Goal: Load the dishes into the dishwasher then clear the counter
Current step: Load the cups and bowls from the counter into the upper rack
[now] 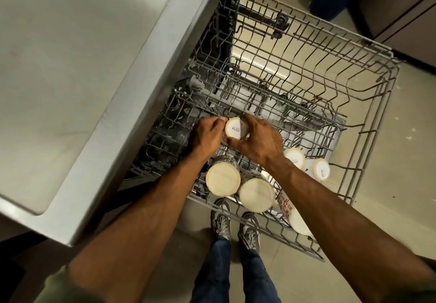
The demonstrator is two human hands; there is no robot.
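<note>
Right hand [257,139] fingers clasp an upturned cup [236,129] at the dishwasher rack's [306,119] back edge; left hand [206,136] fingers, curled, pinch its rim. More cups [223,178] crowd the rack's front, leaving open wire at its right.

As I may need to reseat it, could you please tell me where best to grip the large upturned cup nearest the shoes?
Grip the large upturned cup round its side wall just under the base, from straight above. It stands base up; another large cup crowds its left, a patterned dish its right, so near and far sides look freer.
</note>
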